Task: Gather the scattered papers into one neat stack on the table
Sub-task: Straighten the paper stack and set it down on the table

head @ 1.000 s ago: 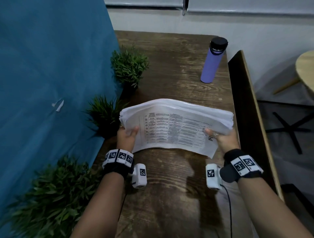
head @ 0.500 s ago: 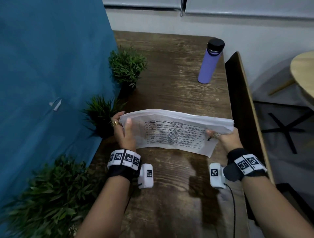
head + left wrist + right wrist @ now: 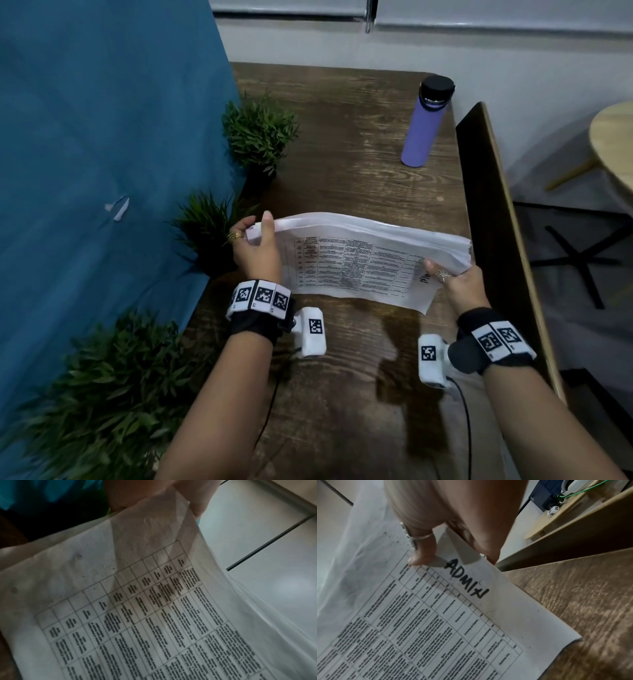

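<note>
Gripping papers [image 3: 359,260] both ends | right wrist: handwritten "ADMIN" [image 3: 467,580]

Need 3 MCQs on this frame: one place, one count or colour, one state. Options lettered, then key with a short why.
1. Where does the purple metal bottle with a black cap stand on the dark wooden table?
A. far right side
B. near left corner
C. among the plants

2. How many green potted plants line the table's left edge?
A. one
B. three
C. five

3. How is the stack of white printed papers held?
A. lying flat, untouched
B. left hand alone
C. both hands grip its ends

Key: 1 A, it stands far from the person near the right edge. 2 B, three are in the head view. 3 C, the left hand and right hand each grip an end, lower edge near the table.
</note>
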`<state>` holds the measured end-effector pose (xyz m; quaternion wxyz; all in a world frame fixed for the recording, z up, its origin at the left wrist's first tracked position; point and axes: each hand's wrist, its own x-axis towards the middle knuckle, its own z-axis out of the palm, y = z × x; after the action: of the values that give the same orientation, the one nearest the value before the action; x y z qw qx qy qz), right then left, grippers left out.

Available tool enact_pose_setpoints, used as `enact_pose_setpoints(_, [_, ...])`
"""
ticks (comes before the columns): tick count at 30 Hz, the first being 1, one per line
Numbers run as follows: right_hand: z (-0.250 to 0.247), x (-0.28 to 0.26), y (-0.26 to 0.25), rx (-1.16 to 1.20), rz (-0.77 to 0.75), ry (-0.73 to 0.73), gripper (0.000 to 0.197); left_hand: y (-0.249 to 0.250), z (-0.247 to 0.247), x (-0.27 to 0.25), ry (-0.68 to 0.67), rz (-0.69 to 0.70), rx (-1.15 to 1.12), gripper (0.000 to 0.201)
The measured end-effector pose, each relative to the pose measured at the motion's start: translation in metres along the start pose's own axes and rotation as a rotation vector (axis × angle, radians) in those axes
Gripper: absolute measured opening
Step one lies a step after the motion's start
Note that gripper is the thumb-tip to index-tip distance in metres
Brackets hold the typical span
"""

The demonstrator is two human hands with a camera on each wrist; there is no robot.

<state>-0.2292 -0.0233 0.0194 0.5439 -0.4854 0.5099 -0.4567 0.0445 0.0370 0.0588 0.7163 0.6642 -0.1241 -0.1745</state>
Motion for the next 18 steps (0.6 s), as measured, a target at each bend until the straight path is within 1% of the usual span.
enact_pose_setpoints(1, [0.000, -0.001, -0.001, 0.004, -0.003, 0.014, 0.025, 0.000, 0.000, 0.001, -0.003, 0.018, 0.002, 0.015])
enact_pose_setpoints(2, [-0.001, -0.002, -0.001, 0.014, -0.009, 0.031, 0.029, 0.000, 0.000, 0.002, -0.010, 0.041, 0.008, 0.011])
enact_pose_setpoints(4, [-0.004, -0.003, -0.003, 0.053, -0.028, 0.053, 0.041, -0.003, -0.003, 0.005, -0.031, 0.072, 0.024, 0.005])
enact_pose_setpoints(6, [-0.003, -0.007, -0.008, 0.098, -0.062, 0.055, 0.042, -0.004, -0.007, 0.007, -0.058, 0.077, 0.032, 0.003])
enact_pose_setpoints(7, [-0.001, -0.010, -0.010, 0.127, -0.072, 0.059, 0.049, -0.005, -0.009, 0.007, -0.075, 0.071, 0.032, 0.003])
enact_pose_setpoints(9, [0.006, -0.019, -0.016, 0.122, -0.078, 0.071, 0.081, -0.005, -0.010, 0.006, -0.091, 0.047, 0.049, 0.009])
enact_pose_setpoints(10, [0.011, -0.022, -0.017, 0.119, -0.082, 0.068, 0.088, -0.004, -0.010, 0.005, -0.089, 0.038, 0.053, 0.010])
enact_pose_setpoints(11, [0.017, -0.026, -0.017, 0.121, -0.082, 0.075, 0.086, -0.004, -0.009, 0.005, -0.090, 0.028, 0.047, 0.010])
enact_pose_setpoints(12, [0.022, -0.029, -0.017, 0.126, -0.081, 0.108, 0.079, -0.003, -0.008, 0.004, -0.091, 0.018, 0.034, 0.011])
enact_pose_setpoints(14, [0.030, -0.030, -0.018, 0.131, -0.092, 0.213, 0.067, -0.002, -0.006, 0.004, -0.093, 0.015, 0.018, 0.012])
enact_pose_setpoints(18, [0.041, -0.027, -0.019, 0.126, -0.089, 0.390, 0.065, -0.003, -0.010, 0.004, -0.115, 0.066, 0.040, 0.016])
